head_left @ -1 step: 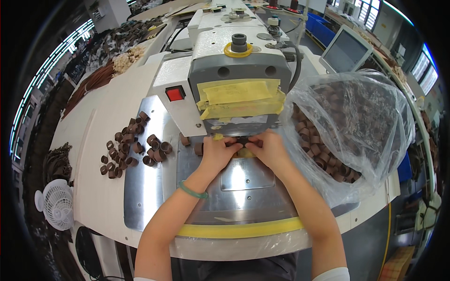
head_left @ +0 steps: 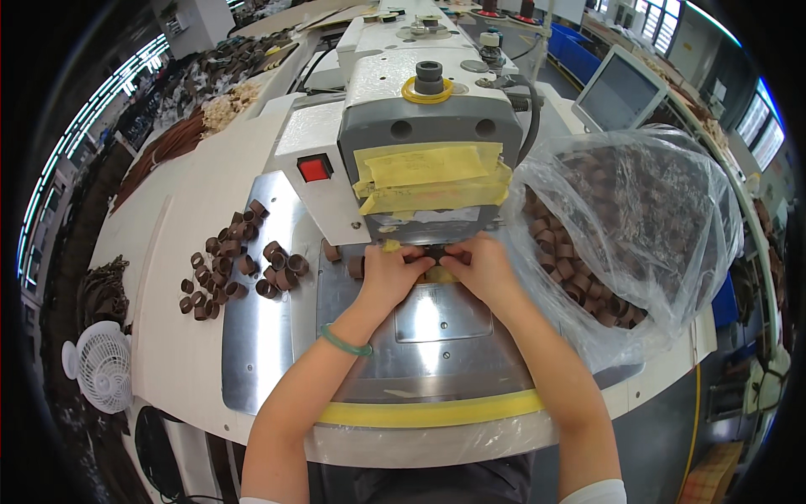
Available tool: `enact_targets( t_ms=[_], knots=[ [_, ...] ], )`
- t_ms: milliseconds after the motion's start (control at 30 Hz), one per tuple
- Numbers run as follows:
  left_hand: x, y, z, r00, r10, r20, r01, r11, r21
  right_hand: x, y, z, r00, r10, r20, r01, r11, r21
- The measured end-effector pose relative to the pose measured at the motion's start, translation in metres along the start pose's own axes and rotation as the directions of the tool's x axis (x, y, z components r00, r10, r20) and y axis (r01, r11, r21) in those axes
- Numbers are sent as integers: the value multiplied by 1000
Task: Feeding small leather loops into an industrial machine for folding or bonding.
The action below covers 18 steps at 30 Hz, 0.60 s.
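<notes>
Under the head of a white and grey industrial sewing machine (head_left: 361,126), my left hand (head_left: 389,275) and my right hand (head_left: 484,267) meet close together. Between them is a small dark brown loop (head_left: 434,251), mostly hidden by the fingers and the machine. Thumb and fingers of each hand pinch it from either side. Two similar brown loops, one of them right beside my left hand (head_left: 356,267), lie on the metal bed plate (head_left: 264,353). A green bangle (head_left: 344,342) circles my left wrist.
Several brown loops (head_left: 222,267) are scattered at the left. A clear plastic bag (head_left: 680,244) full of loops (head_left: 579,277) lies open at the right. Yellow tape (head_left: 437,409) edges the table's front. Farther off are a screen (head_left: 620,88) and a white fan (head_left: 105,367).
</notes>
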<state>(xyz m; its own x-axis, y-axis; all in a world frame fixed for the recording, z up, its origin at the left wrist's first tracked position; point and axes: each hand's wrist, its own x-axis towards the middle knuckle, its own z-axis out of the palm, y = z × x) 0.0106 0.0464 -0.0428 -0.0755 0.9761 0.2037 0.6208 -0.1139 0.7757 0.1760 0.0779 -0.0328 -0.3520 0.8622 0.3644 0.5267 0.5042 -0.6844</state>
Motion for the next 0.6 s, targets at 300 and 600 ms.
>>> enact_targets(
  t_ms=[300,600],
  knots=[
    [1,4,3,1000,15,-6,-15,999,39,-1,2,-5,999,52,15,-53,997,60],
    [-14,15,-21,977,1,213,2,1000,-16,-13,-25,-21,942,104,319,-110,994,-2]
  ],
)
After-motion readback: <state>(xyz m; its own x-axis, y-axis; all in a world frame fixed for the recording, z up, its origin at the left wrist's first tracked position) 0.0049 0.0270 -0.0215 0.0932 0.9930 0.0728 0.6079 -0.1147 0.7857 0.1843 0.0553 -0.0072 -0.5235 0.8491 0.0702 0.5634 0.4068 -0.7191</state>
